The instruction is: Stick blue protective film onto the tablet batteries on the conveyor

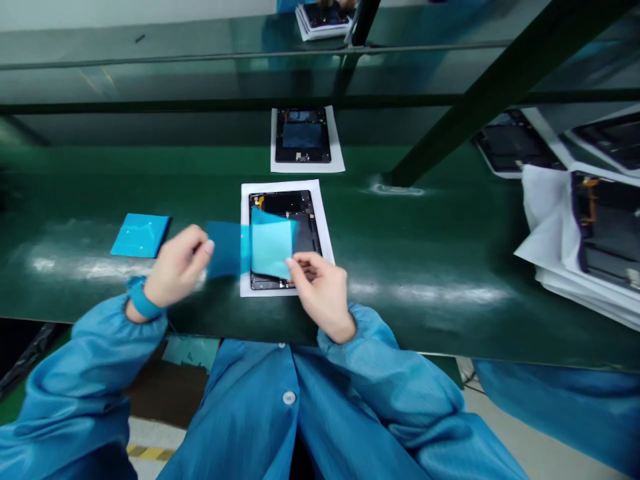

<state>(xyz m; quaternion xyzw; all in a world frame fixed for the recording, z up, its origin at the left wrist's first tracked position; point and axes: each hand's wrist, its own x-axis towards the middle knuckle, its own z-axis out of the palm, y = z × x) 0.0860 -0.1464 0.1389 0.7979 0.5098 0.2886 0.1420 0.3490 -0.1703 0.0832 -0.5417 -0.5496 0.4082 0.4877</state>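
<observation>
My left hand [180, 263] is pinched at the left edge of a translucent blue film [223, 250], which stretches rightward. My right hand [323, 290] pinches the lower right corner of a paler blue film square [273, 248]. The two blue pieces overlap; I cannot tell whether they are joined. Both hang over an opened tablet housing [311, 233] with dark inner parts and an orange flex cable, and hide much of it. That housing lies on a white sheet [325, 247]. Left of my left hand sits a flat stack of glossy blue film squares [141, 235].
Another opened tablet [303, 135] lies on white paper further back. Stacked tablets with white sheets [600, 227] stand at the right. A slanted dark post [450, 123] meets the green bench [425, 247], and a raised shelf [175, 50] runs along the back. A blue-clothed person is at the right edge.
</observation>
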